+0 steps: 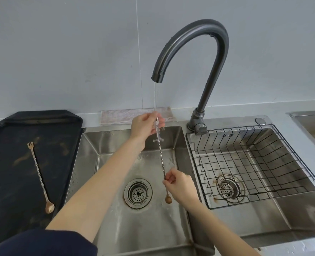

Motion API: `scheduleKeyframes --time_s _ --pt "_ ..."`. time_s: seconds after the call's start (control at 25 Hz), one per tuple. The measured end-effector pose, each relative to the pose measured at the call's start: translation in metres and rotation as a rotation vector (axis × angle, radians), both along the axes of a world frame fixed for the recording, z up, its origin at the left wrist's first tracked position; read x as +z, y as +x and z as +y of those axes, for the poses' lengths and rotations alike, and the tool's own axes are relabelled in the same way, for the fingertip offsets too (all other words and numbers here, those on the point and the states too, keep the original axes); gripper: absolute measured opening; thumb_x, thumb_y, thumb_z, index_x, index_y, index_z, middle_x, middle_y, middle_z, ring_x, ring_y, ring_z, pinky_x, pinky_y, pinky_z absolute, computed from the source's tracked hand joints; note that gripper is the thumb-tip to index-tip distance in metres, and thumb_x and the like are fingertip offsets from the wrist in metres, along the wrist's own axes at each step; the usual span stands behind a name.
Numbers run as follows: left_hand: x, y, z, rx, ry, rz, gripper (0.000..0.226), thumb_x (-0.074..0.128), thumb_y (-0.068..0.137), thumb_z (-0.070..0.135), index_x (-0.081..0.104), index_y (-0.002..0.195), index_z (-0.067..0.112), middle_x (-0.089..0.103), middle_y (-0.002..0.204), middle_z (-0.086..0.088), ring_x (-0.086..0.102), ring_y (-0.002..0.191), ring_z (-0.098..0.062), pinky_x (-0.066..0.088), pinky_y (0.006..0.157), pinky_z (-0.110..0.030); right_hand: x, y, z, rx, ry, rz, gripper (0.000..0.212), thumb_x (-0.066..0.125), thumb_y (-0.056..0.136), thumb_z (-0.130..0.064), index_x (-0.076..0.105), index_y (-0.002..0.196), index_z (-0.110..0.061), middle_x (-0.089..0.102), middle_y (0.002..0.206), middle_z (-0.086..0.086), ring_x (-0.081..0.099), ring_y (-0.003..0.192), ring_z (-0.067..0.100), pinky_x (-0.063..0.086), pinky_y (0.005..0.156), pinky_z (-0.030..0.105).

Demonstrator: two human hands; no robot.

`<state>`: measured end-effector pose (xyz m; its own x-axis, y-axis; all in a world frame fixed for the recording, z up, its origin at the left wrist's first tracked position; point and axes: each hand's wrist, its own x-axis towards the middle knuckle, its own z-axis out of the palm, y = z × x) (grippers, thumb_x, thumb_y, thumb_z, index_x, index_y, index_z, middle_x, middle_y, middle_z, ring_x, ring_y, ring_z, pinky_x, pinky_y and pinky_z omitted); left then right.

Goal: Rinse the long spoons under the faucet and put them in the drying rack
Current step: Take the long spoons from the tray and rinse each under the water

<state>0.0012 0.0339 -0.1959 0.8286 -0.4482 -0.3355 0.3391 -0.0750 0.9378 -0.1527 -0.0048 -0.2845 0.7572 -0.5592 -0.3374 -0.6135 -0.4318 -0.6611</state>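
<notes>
Over the left sink basin [101, 145], a twisted long spoon [161, 154] hangs under the faucet [199, 52] stream. Left hand [143, 124] fingers pinch its upper end; right hand [179, 185] fingers pinch its lower stem, above the bowl. Another spoon [40, 179] lies on the black tray [8, 145]; the wire drying rack [245, 163] sits in the right basin.

Head-worn view looks down, close over the sink [116, 228].

Pale grey tiled wall [60, 52] rises behind a grey countertop [275, 109] under soft, even light.
</notes>
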Motion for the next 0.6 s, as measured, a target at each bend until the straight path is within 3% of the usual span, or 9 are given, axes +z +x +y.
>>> scheduleKeyframes --time_s 0.08,0.2,0.36,0.44,0.6 --pt "-0.006 -0.008 0.002 0.008 -0.029 0.033 0.02 0.052 0.091 0.026 0.065 0.078 0.019 0.07 0.068 0.01 0.066 0.054 0.003 0.051 0.061 -0.016 0.0 0.001 0.001 -0.004 -0.005 -0.007 0.003 0.06 0.085 -0.021 0.058 0.082 -0.022 0.057 0.07 -0.011 0.059 0.074 0.012 0.05 0.072 0.029" --pt "-0.026 -0.023 0.012 -0.063 0.061 0.033 0.02 0.051 0.092 0.022 0.065 0.097 0.009 0.069 0.083 0.001 0.065 0.053 0.007 0.05 0.053 -0.007 0.004 0.004 0.0 -0.028 0.0 -0.026 0.004 0.061 0.085 -0.021 0.063 0.087 -0.019 0.06 0.077 -0.008 0.063 0.082 0.016 0.054 0.077 0.032" --pt "-0.046 -0.03 0.022 -0.193 0.168 0.049 0.023 0.053 0.091 0.018 0.063 0.108 0.006 0.069 0.086 0.002 0.064 0.054 0.008 0.049 0.061 -0.011 0.014 0.011 -0.002 -0.015 0.021 -0.042 0.007 0.063 0.083 -0.022 0.057 0.079 -0.024 0.059 0.075 -0.007 0.059 0.08 0.013 0.051 0.077 0.03" --pt "-0.049 -0.031 0.026 -0.236 0.192 0.045 0.025 0.053 0.091 0.018 0.062 0.11 0.004 0.068 0.08 0.006 0.065 0.054 0.007 0.049 0.055 -0.006 0.021 0.017 -0.005 -0.014 0.054 -0.06 0.002 0.064 0.083 -0.021 0.062 0.083 -0.02 0.059 0.072 -0.008 0.057 0.079 0.012 0.048 0.074 0.026" --pt "-0.048 -0.031 0.03 -0.289 0.251 0.019 0.028 0.052 0.091 0.019 0.06 0.113 0.003 0.067 0.081 0.005 0.06 0.065 -0.002 0.049 0.052 -0.003 0.034 0.028 -0.012 -0.021 0.148 -0.144 0.011 0.063 0.085 -0.017 0.066 0.092 -0.01 0.058 0.064 -0.013 0.058 0.067 0.007 0.041 0.06 0.01"
